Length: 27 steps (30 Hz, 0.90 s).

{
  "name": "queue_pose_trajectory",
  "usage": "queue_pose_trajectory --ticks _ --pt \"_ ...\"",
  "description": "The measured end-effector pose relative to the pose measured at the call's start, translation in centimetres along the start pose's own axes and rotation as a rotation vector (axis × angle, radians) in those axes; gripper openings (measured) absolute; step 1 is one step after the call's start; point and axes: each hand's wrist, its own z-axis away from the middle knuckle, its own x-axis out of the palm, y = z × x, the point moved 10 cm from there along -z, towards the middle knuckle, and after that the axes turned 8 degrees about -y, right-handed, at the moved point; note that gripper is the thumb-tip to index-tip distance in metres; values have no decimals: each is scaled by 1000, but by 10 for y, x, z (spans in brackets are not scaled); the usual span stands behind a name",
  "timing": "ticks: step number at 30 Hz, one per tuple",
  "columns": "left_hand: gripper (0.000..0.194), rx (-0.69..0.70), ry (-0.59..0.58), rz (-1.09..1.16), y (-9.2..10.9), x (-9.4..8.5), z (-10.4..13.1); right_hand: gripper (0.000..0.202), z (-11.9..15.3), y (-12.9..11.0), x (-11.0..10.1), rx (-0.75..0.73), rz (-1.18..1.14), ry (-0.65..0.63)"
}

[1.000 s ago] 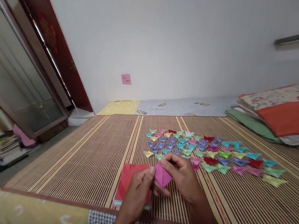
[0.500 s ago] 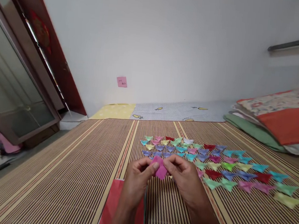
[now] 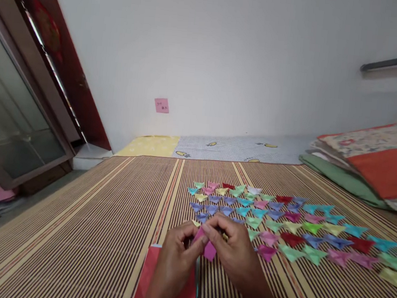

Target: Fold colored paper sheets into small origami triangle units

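Between my two hands is a small folded piece of magenta paper (image 3: 210,252), its lower point hanging free below the fingertips. My left hand (image 3: 178,255) pinches its left side with thumb and forefinger. From the right, my right hand (image 3: 231,248) grips the top of the same paper, and the fingers of both hands almost meet. Beyond and to the right of them, several rows of folded paper pieces (image 3: 293,226) in many colours lie on the striped mat (image 3: 89,223). A red flat item (image 3: 144,275) lies partly under my left forearm.
Folded bedding (image 3: 380,162) is stacked at the right. A checked cloth (image 3: 226,149) and a yellow cloth (image 3: 149,146) run along the wall. A pink note (image 3: 161,105) is on the wall. A glass-panelled door (image 3: 18,127) stands at the left.
The view has shifted slightly. Both hands sit lower, and the magenta paper looks narrower, more of it covered by the fingers. My right hand's fingers now reach over its top.
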Motion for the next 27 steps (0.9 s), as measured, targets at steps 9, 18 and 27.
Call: queue_pose_trajectory --ticks 9,18,27 --pt "28 -74 63 102 -9 -14 11 23 -3 13 16 92 -142 20" --pt "13 -75 -63 339 -6 -21 23 26 -6 40 33 209 -399 -19" --pt "12 -112 244 383 -29 -55 26 29 -6 46 33 232 -478 -2"
